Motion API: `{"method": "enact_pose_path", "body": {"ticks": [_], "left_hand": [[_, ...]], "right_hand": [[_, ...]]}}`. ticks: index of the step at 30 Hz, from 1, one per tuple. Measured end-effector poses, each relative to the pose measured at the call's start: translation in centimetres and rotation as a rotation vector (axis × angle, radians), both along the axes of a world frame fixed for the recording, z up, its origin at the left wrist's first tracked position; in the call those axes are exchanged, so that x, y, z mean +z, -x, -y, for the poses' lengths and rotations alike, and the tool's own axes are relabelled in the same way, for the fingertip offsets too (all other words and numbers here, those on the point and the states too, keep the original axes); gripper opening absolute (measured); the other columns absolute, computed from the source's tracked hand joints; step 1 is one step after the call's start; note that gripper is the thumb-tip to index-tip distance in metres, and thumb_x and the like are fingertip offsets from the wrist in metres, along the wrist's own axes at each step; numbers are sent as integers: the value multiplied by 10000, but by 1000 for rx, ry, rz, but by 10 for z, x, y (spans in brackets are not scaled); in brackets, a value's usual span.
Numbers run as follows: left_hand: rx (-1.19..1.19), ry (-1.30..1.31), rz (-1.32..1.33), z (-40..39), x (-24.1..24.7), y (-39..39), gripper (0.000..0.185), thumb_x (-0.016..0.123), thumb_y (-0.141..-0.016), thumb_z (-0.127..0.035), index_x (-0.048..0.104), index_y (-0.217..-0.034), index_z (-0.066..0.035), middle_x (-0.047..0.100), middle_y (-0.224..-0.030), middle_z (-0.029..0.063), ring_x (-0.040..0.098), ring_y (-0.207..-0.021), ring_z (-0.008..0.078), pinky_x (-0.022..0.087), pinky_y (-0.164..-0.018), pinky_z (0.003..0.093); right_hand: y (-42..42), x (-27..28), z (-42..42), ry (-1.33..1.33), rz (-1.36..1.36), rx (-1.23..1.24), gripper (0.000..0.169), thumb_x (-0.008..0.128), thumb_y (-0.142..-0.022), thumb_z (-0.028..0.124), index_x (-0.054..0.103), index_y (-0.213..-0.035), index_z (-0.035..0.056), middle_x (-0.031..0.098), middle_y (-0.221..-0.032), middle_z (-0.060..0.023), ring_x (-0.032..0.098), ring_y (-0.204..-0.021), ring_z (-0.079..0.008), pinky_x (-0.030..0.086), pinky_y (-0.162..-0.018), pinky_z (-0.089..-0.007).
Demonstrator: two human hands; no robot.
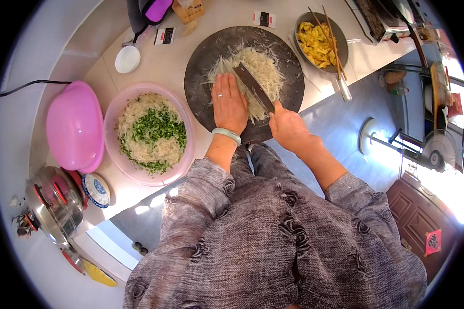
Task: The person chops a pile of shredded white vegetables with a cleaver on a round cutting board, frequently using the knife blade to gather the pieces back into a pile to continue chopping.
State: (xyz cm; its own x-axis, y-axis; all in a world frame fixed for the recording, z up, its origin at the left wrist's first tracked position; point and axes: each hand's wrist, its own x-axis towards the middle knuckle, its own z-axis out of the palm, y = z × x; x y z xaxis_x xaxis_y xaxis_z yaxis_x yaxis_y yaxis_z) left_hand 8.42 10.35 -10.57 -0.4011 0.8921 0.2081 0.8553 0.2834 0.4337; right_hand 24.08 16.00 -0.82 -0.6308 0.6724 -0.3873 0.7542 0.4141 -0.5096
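Note:
My left hand (229,102), with a ring and a pale green bangle, lies flat with its fingers straight on a heap of pale shredded vegetable (268,63). The shreds spread over a dark round chopping board (199,69). In my right hand (292,125) is the handle of a cleaver (253,85). Its dark blade stands edge down in the shreds, just right of my left fingers. A translucent pink basin (112,133) left of the board holds chopped greens (154,125) and pale minced shreds (164,148).
A pan (344,48) of scrambled egg (313,42) with chopsticks (328,36) across it stands right of the board, near a gas stove (386,27). An upturned pink basin (75,127), a white bowl (127,59), a patterned bowl (96,190) and a steel pot (58,204) stand leftward.

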Motion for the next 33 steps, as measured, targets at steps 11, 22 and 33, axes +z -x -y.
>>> {"method": "enact_pose_path", "body": {"ticks": [11,22,33], "left_hand": [[-2,24,-15,-1,-1,0,557,589,-901,-147,451,-1392,76,461,-1435,202,359,-1409,371,258,-1190,487],[-16,24,28,2,3,-1,556,575,-914,-130,424,-1400,93,434,-1461,224,346,-1414,386,261,-1189,483],[-28,-4,36,0,-1,2,598,587,-882,-117,411,-1405,115,428,-1456,246,332,-1420,404,254,-1191,498]], "right_hand": [[16,-16,-10,48,46,45,235,509,-944,96,483,-1080,-94,634,-848,-341,623,-860,-515,490,-781,-556],[-2,-12,-3,-61,-93,-78,207,539,-952,130,492,-1059,-41,662,-822,-273,649,-788,-479,517,-733,-541],[-4,-7,4,-8,13,30,178,539,-938,103,476,-1002,-51,654,-817,-285,652,-805,-477,521,-731,-533]]}}
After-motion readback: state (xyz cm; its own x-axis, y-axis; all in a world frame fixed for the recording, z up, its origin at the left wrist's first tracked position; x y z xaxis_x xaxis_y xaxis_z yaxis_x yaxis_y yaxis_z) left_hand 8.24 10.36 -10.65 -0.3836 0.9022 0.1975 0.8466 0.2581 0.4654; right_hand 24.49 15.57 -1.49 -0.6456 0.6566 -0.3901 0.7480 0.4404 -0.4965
